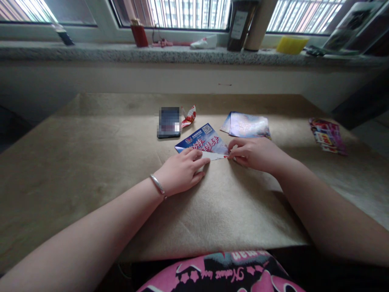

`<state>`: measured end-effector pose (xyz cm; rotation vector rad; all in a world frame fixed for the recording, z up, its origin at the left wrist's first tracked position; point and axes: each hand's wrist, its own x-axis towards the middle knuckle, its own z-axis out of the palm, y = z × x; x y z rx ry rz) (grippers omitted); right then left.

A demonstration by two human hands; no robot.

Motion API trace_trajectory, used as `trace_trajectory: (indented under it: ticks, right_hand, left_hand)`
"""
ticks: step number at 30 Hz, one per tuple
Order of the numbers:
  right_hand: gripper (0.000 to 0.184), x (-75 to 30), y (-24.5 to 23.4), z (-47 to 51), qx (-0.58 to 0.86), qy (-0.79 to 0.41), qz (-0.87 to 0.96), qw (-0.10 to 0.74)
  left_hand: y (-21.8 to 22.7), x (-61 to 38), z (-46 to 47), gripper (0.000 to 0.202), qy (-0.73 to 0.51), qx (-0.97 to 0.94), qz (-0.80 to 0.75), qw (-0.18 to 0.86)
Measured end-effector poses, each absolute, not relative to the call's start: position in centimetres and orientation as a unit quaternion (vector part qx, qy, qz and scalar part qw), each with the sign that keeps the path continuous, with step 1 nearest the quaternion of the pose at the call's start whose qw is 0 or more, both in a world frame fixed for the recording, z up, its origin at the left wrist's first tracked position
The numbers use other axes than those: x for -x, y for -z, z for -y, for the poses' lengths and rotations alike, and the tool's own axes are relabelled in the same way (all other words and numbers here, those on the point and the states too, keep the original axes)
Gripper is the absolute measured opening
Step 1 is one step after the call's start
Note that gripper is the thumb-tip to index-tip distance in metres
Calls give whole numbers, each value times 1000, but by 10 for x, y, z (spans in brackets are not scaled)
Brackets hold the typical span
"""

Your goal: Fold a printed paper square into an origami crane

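On the table [219, 215], a folded leaflet [203, 138] is pressed by the loose-fingered left hand [180, 171], its corner pinched by the right hand [253, 154].

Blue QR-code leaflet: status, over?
Left hand resting on blue QR-code leaflet; right hand pinching its right corner. Red folded paper beyond, not blocking.

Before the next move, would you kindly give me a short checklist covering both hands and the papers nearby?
1. Left hand resting on the blue printed paper sheet: ok.
2. Right hand at the sheet's right corner: ok.
3. Firm right-hand grip on that corner: cannot tell.
4. White strip along the near edge fully visible: not ok; left hand covers part.
5. Red-and-white folded paper piece apart from the sheet: ok.
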<state>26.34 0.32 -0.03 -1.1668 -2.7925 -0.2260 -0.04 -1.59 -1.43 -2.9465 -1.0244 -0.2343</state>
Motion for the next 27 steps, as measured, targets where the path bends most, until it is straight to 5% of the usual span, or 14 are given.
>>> trace_trajectory:
  ticks: [27]
  right_hand:
    - [27,-280,-2,-12,402,17,915,20]
  left_hand:
    - [16,0,15,36,70,943,326,20]
